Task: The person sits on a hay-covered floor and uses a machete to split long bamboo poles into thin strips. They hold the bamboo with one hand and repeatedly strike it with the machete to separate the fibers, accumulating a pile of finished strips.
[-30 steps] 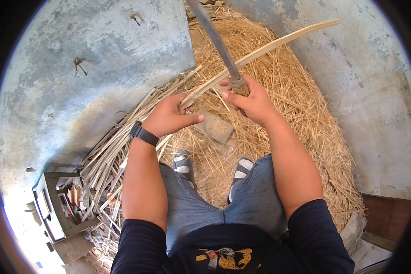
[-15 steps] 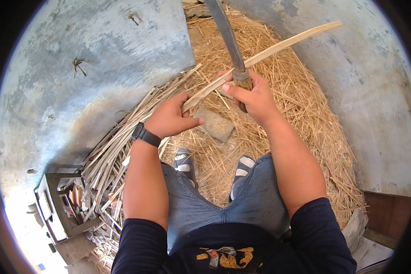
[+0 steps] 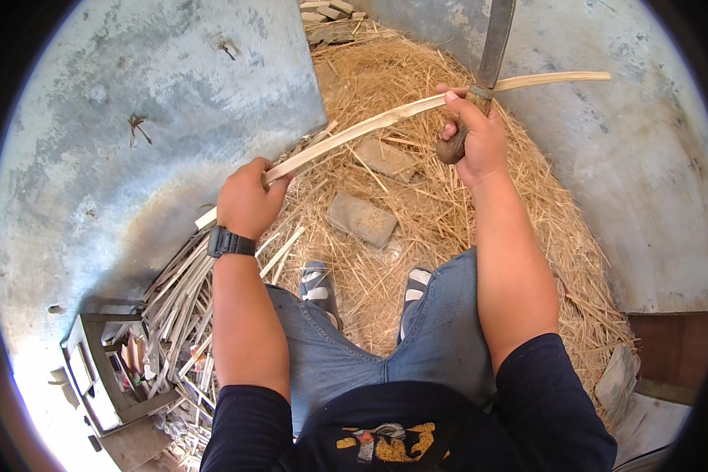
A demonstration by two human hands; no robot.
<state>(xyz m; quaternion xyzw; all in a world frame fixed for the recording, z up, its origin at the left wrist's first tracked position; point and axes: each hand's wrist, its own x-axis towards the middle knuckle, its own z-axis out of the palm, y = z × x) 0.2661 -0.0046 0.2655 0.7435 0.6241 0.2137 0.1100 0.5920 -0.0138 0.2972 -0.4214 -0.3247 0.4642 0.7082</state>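
A long, pale strip of split wood or bamboo (image 3: 354, 135) stretches between my hands and runs on past both of them. My left hand (image 3: 248, 197), with a black watch on its wrist, is closed around the strip's near-left part. In my right hand (image 3: 480, 141) is the wooden handle of a machete (image 3: 497, 43), its dark blade pointing up and away, its tip cut off by the picture's top edge. The fingers of that same hand also touch the strip just beside the handle, and the strip passes behind the machete there.
Straw-like shavings (image 3: 543, 220) cover the floor. Two flat blocks (image 3: 362, 220) lie before my feet. Split strips (image 3: 177, 275) are heaped at the left, beside a wooden frame (image 3: 94, 370). Grey-blue walls (image 3: 157, 94) stand on both sides.
My hands have spread apart: the left moved left and slightly down, the right moved right and up with the machete. More of the strip now shows between them.
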